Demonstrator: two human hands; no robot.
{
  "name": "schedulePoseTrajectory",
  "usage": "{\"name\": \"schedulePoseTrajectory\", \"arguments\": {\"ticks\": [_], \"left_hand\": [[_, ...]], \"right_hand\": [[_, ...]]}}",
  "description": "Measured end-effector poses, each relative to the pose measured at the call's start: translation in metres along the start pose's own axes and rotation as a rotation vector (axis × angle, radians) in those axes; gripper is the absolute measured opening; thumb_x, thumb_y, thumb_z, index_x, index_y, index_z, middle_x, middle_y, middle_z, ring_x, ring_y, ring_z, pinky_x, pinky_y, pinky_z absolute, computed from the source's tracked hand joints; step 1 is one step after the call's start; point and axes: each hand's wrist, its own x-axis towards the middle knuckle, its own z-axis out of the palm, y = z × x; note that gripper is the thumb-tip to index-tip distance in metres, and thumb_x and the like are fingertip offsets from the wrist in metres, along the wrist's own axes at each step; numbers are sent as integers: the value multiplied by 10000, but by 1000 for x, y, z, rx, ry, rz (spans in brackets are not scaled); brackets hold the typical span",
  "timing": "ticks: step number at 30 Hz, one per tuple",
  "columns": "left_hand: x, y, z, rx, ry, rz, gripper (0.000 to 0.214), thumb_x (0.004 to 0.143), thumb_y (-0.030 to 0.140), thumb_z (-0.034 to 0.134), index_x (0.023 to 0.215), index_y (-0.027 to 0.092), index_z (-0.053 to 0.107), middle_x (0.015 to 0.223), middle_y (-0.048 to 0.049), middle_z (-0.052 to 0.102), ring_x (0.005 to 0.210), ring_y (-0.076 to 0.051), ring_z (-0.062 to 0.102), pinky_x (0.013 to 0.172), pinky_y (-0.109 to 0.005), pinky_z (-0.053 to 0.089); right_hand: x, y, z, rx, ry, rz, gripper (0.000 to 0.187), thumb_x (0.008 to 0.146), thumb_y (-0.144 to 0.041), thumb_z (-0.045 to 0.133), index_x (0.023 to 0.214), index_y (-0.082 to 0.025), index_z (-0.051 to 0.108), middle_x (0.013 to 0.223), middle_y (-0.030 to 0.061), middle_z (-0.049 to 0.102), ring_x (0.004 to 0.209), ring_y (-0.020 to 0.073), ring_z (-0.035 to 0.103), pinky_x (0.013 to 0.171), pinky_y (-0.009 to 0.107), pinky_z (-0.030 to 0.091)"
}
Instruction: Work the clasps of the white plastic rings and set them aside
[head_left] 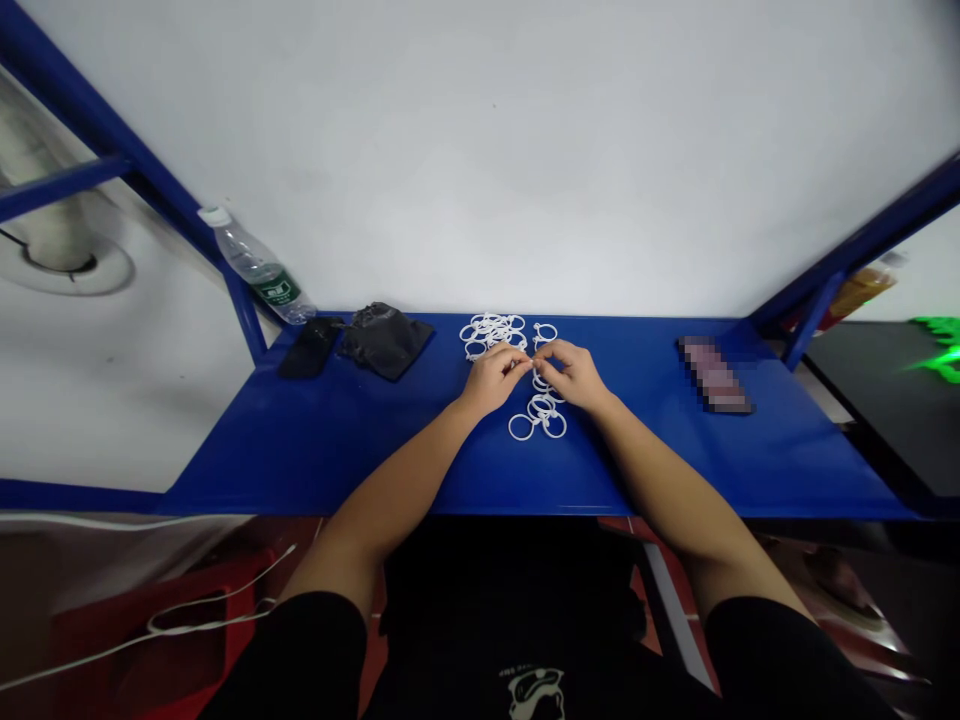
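Observation:
My left hand [495,375] and my right hand [571,372] meet at the middle of the blue table [300,450], fingers pinched together on a white plastic ring [534,368] held between them. Below that ring hangs a chain of linked white rings [541,412] that trails toward me on the table. A loose pile of white rings [495,332] lies just beyond my hands, near the back wall. Both forearms rest over the table's front edge.
A clear plastic water bottle [259,268] leans against the blue frame post at back left. A black phone [309,346] and a crumpled black bag [386,338] lie left of the rings. A blurred flat object [714,374] lies at the right.

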Motion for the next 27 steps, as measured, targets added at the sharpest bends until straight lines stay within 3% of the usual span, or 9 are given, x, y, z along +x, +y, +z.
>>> {"name": "schedulePoseTrajectory", "arguments": {"ticks": [5,9,13,18,23,27], "left_hand": [[-1,-4,-2,100,5,32,64,1048,229,741,1089,220,788,1037,-46,788,927,-170,754,858,-327,622],[-2,-10,0,95,41,-47,212,1019,175,758,1226,216,756,1083,-55,817,920,-174,788,871,-328,645],[-3,-9,2,75,-6,-72,386,987,177,802,1357,233,708,1048,-44,829,953,-192,810,907,-349,654],[-3,-5,2,95,-76,-60,472,950,156,844,1390,249,697,1016,-30,835,961,-199,814,927,-364,644],[-3,-5,4,124,-91,-31,556,935,139,852,1449,234,661,980,-20,833,945,-202,813,924,-363,635],[-4,-6,5,115,-102,13,564,941,177,863,1461,221,652,1003,-30,836,966,-207,812,944,-383,635]], "right_hand": [[-1,17,-9,-20,-44,8,166,965,-336,685,823,-249,697,842,31,775,804,216,706,807,380,559],[-1,26,-10,-72,-4,74,197,964,-402,721,852,-241,740,833,39,774,770,217,696,770,384,559],[-1,19,-4,-32,-5,88,224,1000,-445,709,1040,-240,792,937,51,807,778,206,710,755,373,577],[-3,8,5,-39,26,103,204,1023,-428,697,1015,-241,778,896,48,803,762,206,712,742,357,579],[-3,9,7,49,84,161,255,1018,-433,707,1151,-227,774,906,41,812,716,190,718,706,334,580],[-3,6,5,43,83,129,216,1021,-418,695,1036,-224,789,863,34,811,690,180,711,679,321,569]]}}
